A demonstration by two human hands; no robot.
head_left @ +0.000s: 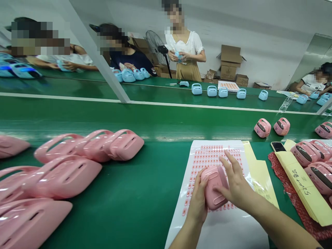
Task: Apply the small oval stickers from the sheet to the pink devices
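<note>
On my feed, left hand (197, 202) and right hand (234, 178) grip pink plastic case (215, 188), fingers clamped round it, above sticker sheet (216, 224) at 12 o'clock.

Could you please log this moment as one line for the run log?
left hand: holds pink plastic case | right hand: holds same case | below: sticker sheet

Smooth, glossy plastic is shown by the held case (214, 186) and by the loose cases (62, 176), with bright highlights along their curves. A smooth, faintly shiny surface is seen on the green belt (124, 214). The sticker sheet (218, 231) is glossy film, the yellow card (298, 183) matt paper, and the red liner (290, 207) crinkled and rough. Matt cardboard is seen on the boxes (228, 67).
</note>
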